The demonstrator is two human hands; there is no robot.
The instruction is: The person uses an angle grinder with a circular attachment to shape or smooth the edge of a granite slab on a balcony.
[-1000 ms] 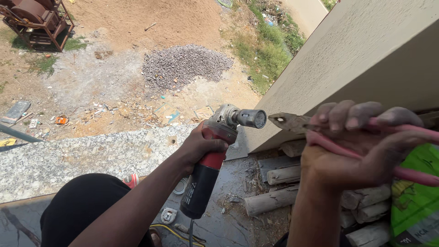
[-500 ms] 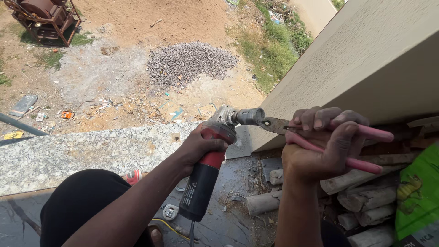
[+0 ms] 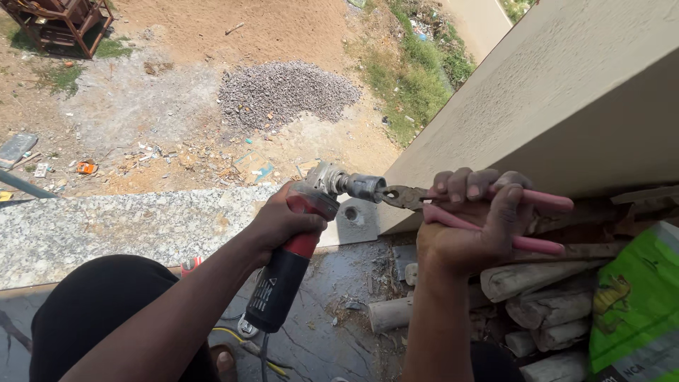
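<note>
My left hand (image 3: pixel 286 219) is clamped on the grinder (image 3: pixel 297 262); just right of its spindle (image 3: pixel 361 187), my right hand (image 3: pixel 470 226) squeezes pink-handled pliers (image 3: pixel 453 205), nose biting the spindle.

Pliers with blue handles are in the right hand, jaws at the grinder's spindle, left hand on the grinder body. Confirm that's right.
One detail is off: the pliers have pink handles, not blue, as the head view shows. The rest stands: the right hand holds them with the jaws at the grinder's spindle, and the left hand grips the grinder body.

Sunlit granite ledge (image 3: pixel 106 230) and beige wall (image 3: pixel 566 106) (rough plaster) overlook bare ground with gravel pile (image 3: pixel 286 92).
</note>
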